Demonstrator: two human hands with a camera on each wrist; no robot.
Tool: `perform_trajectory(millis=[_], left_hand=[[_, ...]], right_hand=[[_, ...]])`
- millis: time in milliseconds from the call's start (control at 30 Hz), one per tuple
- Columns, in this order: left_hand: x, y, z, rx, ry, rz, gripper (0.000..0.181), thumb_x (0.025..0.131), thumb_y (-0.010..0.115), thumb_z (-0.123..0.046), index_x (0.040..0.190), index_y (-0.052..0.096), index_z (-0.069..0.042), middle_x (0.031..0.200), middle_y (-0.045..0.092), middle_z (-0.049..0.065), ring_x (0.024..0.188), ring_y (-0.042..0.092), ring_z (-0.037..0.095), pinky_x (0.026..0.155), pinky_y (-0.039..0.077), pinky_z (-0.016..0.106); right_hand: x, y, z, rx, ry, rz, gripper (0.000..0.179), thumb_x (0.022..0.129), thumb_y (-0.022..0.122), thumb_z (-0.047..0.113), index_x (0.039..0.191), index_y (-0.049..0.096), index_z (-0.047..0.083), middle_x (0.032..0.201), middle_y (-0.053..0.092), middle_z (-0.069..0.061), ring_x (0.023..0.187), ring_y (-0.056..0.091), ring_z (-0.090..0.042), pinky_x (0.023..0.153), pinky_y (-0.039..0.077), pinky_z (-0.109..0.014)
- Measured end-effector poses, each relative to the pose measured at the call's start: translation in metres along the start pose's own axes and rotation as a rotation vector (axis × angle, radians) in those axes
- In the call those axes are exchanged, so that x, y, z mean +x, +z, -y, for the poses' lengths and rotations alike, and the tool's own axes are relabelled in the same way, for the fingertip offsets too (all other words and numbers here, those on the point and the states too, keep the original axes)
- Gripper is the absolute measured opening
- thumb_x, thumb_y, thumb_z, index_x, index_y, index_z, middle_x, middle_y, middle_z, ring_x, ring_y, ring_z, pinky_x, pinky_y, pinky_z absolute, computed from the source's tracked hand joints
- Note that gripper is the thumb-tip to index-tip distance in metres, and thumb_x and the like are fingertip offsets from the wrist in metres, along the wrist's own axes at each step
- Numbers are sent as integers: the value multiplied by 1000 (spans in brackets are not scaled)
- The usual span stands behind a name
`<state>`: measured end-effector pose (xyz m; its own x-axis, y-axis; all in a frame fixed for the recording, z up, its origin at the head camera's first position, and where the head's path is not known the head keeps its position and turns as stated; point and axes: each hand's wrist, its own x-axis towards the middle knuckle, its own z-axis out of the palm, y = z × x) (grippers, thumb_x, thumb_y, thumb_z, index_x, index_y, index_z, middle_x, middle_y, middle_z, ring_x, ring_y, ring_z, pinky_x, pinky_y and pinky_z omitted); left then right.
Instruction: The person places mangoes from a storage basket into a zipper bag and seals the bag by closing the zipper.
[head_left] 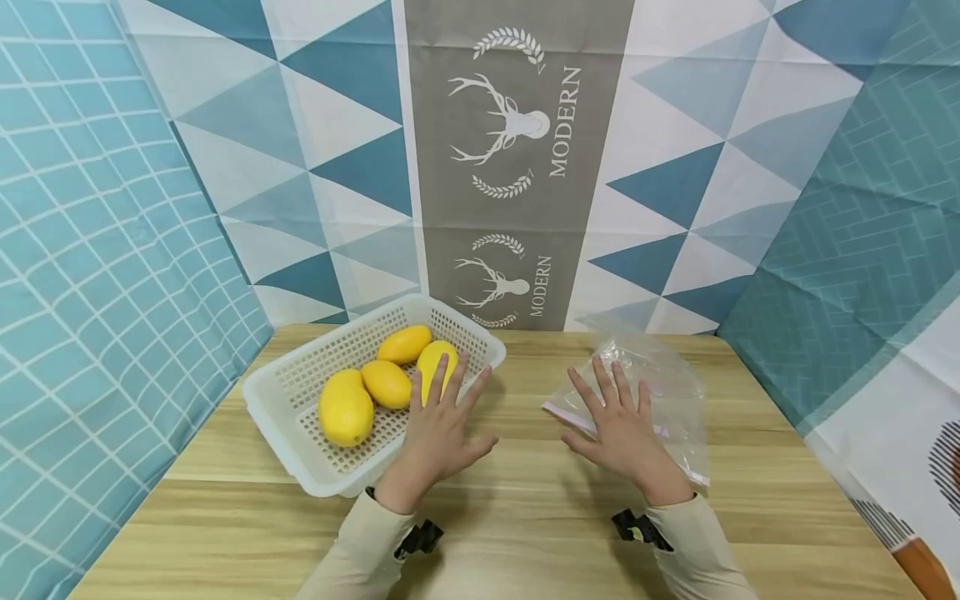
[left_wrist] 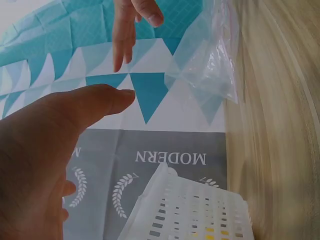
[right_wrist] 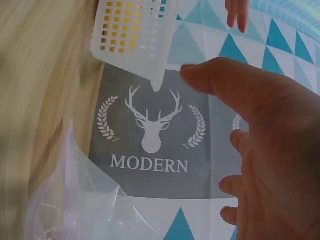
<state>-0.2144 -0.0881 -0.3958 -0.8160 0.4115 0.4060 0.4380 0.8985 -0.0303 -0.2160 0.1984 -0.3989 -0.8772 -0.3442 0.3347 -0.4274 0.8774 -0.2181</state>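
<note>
In the head view my left hand (head_left: 438, 433) is held with fingers spread, above the right edge of a white plastic basket (head_left: 281, 412). Several yellow mangoes (head_left: 346, 408) lie inside that basket; the fingers partly cover the rightmost one. My right hand (head_left: 626, 433), fingers also spread, hovers over a clear zip-lock bag (head_left: 678, 387) lying on the table. Neither hand holds anything. In the left wrist view the thumb (left_wrist: 100, 102) stretches out, with the basket below and the bag at the upper right. The right wrist view shows the bag (right_wrist: 85, 200) at the lower left.
The wood-grain table (head_left: 517, 517) carries the basket at left and the bag at right. Behind it hangs a patterned cloth (head_left: 517, 183) with deer heads and triangles. Blue tiled cloth (head_left: 97, 250) flanks the left side, green cloth (head_left: 862, 250) the right.
</note>
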Motion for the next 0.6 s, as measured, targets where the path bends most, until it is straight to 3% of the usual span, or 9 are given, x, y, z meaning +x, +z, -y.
perform_trajectory(millis=[233,433,600], left_hand=[[4,4,-3,-70,39,-77,90,82,70,-55,156,34,-19,163,20,14,148,17,38,113,18,64],[7,11,-11,-149,109,-115,89,81,72,-51,153,38,-13,157,31,17,143,26,40,110,25,64],[10,17,-19,-144,176,-132,87,82,70,-52,152,38,-11,152,37,20,138,33,42,107,30,63]], right_hand=[[0,-16,-11,7,-23,-13,90,80,77,28,154,28,12,158,20,-29,142,17,-53,106,12,-74],[-4,-20,-21,-42,-26,-10,92,78,80,26,153,29,9,154,27,-31,138,25,-54,104,21,-72],[-7,-15,-29,-94,-69,-14,89,75,81,26,149,36,7,148,35,-32,132,34,-54,99,30,-71]])
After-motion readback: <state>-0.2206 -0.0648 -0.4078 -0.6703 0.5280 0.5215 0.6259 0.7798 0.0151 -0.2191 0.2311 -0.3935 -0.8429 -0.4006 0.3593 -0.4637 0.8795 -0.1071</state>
